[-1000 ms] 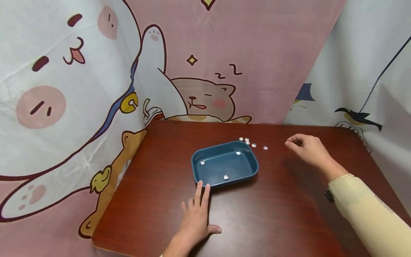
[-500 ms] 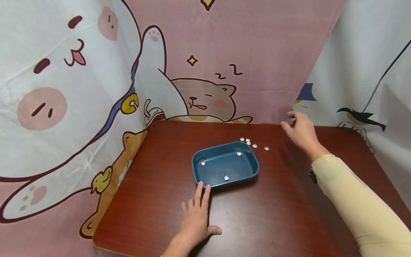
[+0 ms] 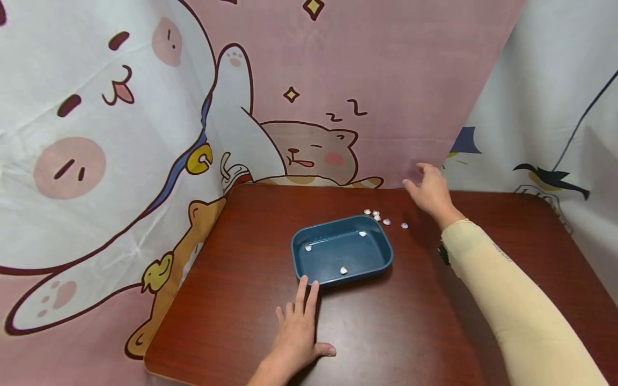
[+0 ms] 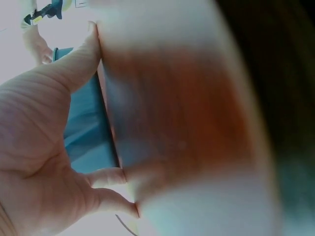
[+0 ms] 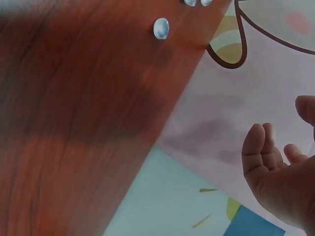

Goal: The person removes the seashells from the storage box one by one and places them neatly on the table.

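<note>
A blue rectangular tray sits on the table with three small shiny white gems inside, one of them near its front wall. My left hand rests with spread fingers on the table, two fingertips touching the tray's near left edge. Beyond the tray's back right corner lie several more gems, with a lone gem farther right. My right hand is raised above the table's back edge, right of those gems. Its fingers are loosely bent, with nothing between them in the right wrist view.
The dark red wooden table ends at a cloth backdrop printed with cartoon animals, along its back and sides. A dark band is on the right sleeve's wrist.
My right hand has moved left and farther back, toward the loose gems, its thumb and fingers parting wider. My left hand and the tray have stayed put; the head view has shifted slightly.
</note>
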The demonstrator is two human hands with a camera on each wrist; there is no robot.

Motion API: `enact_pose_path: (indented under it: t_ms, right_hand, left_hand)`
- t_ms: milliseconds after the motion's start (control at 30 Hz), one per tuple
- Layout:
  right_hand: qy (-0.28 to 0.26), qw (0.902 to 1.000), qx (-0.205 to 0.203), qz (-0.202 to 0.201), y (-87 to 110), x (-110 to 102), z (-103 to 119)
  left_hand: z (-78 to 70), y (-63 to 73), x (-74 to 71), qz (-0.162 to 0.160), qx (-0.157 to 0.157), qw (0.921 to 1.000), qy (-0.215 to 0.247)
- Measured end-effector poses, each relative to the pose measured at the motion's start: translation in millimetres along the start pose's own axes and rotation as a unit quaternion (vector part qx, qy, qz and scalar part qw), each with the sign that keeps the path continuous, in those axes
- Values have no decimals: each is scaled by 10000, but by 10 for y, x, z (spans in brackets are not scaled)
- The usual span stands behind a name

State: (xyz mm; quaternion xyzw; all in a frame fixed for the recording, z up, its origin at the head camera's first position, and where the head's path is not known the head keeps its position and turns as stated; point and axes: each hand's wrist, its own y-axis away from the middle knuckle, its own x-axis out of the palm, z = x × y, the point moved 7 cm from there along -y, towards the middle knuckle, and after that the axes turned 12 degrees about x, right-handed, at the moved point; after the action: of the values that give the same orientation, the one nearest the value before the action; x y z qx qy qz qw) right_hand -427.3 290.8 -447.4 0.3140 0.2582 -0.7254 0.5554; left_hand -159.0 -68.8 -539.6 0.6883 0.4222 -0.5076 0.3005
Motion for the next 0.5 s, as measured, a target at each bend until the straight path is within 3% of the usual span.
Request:
enact_pose_path:
  t_ms: [500]
  right_hand:
    - [377,9982,51,461,15,131,-16]
  left_hand:
    - [4,9,3,-19,27,9999,117]
